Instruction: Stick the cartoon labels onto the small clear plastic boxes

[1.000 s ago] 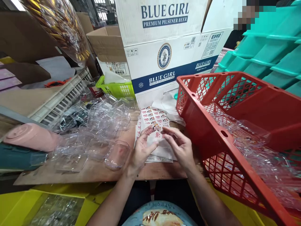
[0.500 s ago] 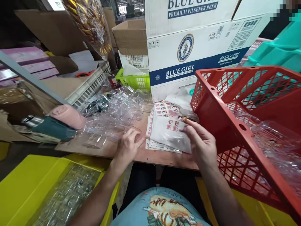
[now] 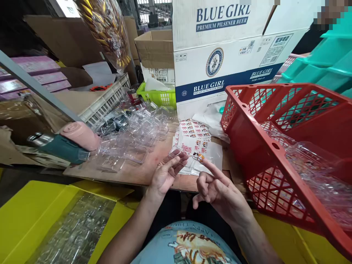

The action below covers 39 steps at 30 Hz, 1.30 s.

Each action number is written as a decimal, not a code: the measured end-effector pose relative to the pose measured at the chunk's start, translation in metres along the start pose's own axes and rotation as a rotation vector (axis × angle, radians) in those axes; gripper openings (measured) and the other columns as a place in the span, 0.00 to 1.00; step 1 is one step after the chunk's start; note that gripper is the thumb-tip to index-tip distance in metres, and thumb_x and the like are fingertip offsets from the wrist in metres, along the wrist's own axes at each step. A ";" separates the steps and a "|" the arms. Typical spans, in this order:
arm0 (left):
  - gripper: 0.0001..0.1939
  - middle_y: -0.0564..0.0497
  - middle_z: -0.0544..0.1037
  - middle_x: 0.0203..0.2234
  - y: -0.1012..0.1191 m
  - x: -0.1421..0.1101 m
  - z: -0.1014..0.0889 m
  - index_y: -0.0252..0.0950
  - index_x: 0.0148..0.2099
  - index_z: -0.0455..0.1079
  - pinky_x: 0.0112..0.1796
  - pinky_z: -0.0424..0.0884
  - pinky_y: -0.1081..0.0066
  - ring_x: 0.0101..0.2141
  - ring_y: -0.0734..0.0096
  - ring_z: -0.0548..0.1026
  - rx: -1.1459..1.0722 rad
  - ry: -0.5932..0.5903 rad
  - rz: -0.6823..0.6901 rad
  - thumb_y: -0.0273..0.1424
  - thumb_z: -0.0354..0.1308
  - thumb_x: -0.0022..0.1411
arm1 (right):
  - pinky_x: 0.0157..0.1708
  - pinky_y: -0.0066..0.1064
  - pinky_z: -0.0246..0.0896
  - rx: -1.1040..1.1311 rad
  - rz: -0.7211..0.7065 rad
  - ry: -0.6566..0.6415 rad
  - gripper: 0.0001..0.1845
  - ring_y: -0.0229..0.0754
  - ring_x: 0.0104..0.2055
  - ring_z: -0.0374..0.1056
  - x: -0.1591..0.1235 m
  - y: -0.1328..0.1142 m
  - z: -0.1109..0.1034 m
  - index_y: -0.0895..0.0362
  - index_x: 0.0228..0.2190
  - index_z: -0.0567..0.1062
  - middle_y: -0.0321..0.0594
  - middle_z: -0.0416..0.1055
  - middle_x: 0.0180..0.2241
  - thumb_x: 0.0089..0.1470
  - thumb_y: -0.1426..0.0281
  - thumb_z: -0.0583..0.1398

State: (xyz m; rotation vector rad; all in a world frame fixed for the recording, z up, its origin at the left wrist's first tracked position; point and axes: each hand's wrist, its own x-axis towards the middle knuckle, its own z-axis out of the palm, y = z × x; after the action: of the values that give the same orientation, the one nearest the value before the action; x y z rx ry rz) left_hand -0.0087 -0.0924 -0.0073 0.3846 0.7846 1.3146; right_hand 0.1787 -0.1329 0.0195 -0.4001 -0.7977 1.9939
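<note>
My left hand (image 3: 167,171) pinches a small clear plastic box piece (image 3: 178,153) above the front of the wooden table. Close to its right side, my right hand (image 3: 216,185) has its index finger stretched out and the other fingers loosely bent. A small cartoon sticker (image 3: 198,157) clings at that index fingertip, beside the plastic piece; whether it touches the plastic I cannot tell. Behind both hands lie sticker sheets (image 3: 192,129) with red and orange prints, and a whitish backing sheet (image 3: 216,152) partly peeled bare.
Clear plastic boxes (image 3: 143,126) are heaped on the left of the table (image 3: 154,163). A red crate (image 3: 239,121) holding plastic boxes stands on the right. A white beer carton (image 3: 192,66) rises behind. A teal bottle (image 3: 63,148) and a yellow box (image 3: 35,216) are at left.
My left hand has moved right from the heap's edge and now holds up the clear piece. My right hand has come down and left with the sticker, its index finger now straightened.
</note>
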 end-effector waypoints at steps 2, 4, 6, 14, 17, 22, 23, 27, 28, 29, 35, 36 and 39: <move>0.15 0.50 0.83 0.39 -0.010 -0.004 0.008 0.36 0.42 0.78 0.51 0.74 0.64 0.44 0.64 0.81 -0.023 0.020 0.036 0.25 0.71 0.49 | 0.32 0.44 0.73 0.033 0.017 -0.002 0.29 0.34 0.25 0.56 -0.004 0.007 0.001 0.45 0.61 0.65 0.35 0.64 0.29 0.59 0.62 0.62; 0.14 0.51 0.84 0.37 -0.016 -0.007 0.012 0.37 0.39 0.79 0.50 0.74 0.63 0.43 0.64 0.81 -0.019 0.026 0.067 0.25 0.72 0.48 | 0.31 0.43 0.73 0.062 0.021 0.010 0.29 0.34 0.25 0.56 -0.007 0.013 0.000 0.45 0.61 0.65 0.35 0.64 0.29 0.60 0.63 0.61; 0.13 0.52 0.84 0.35 -0.020 -0.009 0.013 0.37 0.38 0.79 0.48 0.75 0.65 0.40 0.66 0.81 -0.011 0.018 0.083 0.25 0.72 0.47 | 0.29 0.41 0.73 0.088 0.022 0.027 0.29 0.34 0.24 0.55 -0.008 0.018 -0.001 0.45 0.61 0.65 0.35 0.64 0.29 0.60 0.63 0.61; 0.12 0.54 0.84 0.37 -0.024 -0.013 0.016 0.40 0.39 0.79 0.48 0.73 0.68 0.40 0.70 0.80 0.043 -0.010 0.128 0.24 0.70 0.51 | 0.25 0.36 0.74 0.131 0.044 0.066 0.28 0.33 0.24 0.53 -0.007 0.025 -0.005 0.46 0.61 0.65 0.34 0.63 0.28 0.60 0.63 0.61; 0.12 0.54 0.83 0.37 -0.024 -0.013 0.016 0.40 0.39 0.79 0.48 0.73 0.69 0.40 0.70 0.80 0.030 -0.013 0.134 0.24 0.70 0.50 | 0.24 0.36 0.74 0.139 0.050 0.075 0.29 0.33 0.24 0.52 -0.006 0.028 -0.007 0.46 0.62 0.64 0.34 0.63 0.28 0.60 0.64 0.61; 0.13 0.53 0.83 0.37 -0.025 -0.012 0.013 0.39 0.40 0.79 0.46 0.74 0.71 0.39 0.72 0.80 0.005 -0.008 0.145 0.24 0.70 0.51 | 0.23 0.34 0.74 0.149 0.061 0.084 0.28 0.33 0.24 0.52 -0.005 0.032 -0.009 0.48 0.61 0.65 0.34 0.63 0.27 0.61 0.65 0.60; 0.13 0.53 0.83 0.38 -0.025 -0.012 0.013 0.39 0.40 0.79 0.47 0.74 0.71 0.40 0.72 0.80 0.006 -0.002 0.148 0.23 0.70 0.51 | 0.23 0.34 0.74 0.150 0.061 0.084 0.27 0.33 0.24 0.52 -0.004 0.033 -0.010 0.48 0.61 0.64 0.33 0.63 0.27 0.61 0.65 0.60; 0.14 0.51 0.83 0.40 -0.026 -0.011 0.012 0.38 0.43 0.79 0.47 0.74 0.71 0.42 0.72 0.79 0.004 0.008 0.159 0.23 0.68 0.53 | 0.23 0.33 0.74 0.152 0.061 0.086 0.28 0.32 0.23 0.52 -0.003 0.034 -0.011 0.49 0.61 0.64 0.33 0.62 0.26 0.62 0.66 0.59; 0.14 0.51 0.83 0.40 -0.026 -0.011 0.012 0.38 0.43 0.79 0.47 0.74 0.71 0.42 0.72 0.79 0.002 0.006 0.158 0.22 0.68 0.53 | 0.23 0.33 0.74 0.152 0.063 0.088 0.28 0.32 0.23 0.52 -0.002 0.035 -0.011 0.49 0.62 0.63 0.33 0.62 0.26 0.62 0.66 0.59; 0.14 0.51 0.83 0.40 -0.026 -0.011 0.012 0.39 0.44 0.79 0.47 0.74 0.72 0.42 0.72 0.79 0.000 0.001 0.157 0.22 0.67 0.53 | 0.22 0.32 0.74 0.152 0.064 0.089 0.28 0.32 0.23 0.52 -0.002 0.035 -0.012 0.49 0.62 0.63 0.33 0.62 0.26 0.62 0.66 0.59; 0.13 0.52 0.83 0.40 -0.026 -0.010 0.011 0.39 0.43 0.80 0.47 0.73 0.72 0.41 0.73 0.80 -0.014 -0.027 0.169 0.21 0.66 0.54 | 0.22 0.33 0.74 0.151 0.072 0.105 0.28 0.32 0.23 0.52 0.001 0.036 -0.014 0.51 0.62 0.63 0.33 0.63 0.26 0.62 0.67 0.59; 0.14 0.51 0.83 0.40 -0.026 -0.010 0.011 0.39 0.43 0.80 0.47 0.73 0.72 0.41 0.73 0.80 -0.015 -0.024 0.168 0.21 0.66 0.54 | 0.22 0.33 0.74 0.149 0.073 0.108 0.28 0.32 0.23 0.52 0.001 0.037 -0.014 0.51 0.62 0.63 0.32 0.63 0.26 0.62 0.67 0.59; 0.14 0.51 0.83 0.40 -0.026 -0.010 0.011 0.40 0.44 0.79 0.48 0.73 0.72 0.42 0.73 0.80 -0.015 -0.026 0.167 0.21 0.66 0.55 | 0.22 0.33 0.73 0.140 0.073 0.115 0.27 0.32 0.23 0.52 0.002 0.037 -0.014 0.51 0.61 0.64 0.32 0.63 0.26 0.62 0.67 0.59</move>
State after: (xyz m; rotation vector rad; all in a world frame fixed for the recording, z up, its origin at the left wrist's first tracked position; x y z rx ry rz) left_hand 0.0169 -0.1061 -0.0135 0.4619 0.7328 1.4675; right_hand 0.1618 -0.1393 -0.0160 -0.4630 -0.5758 2.0604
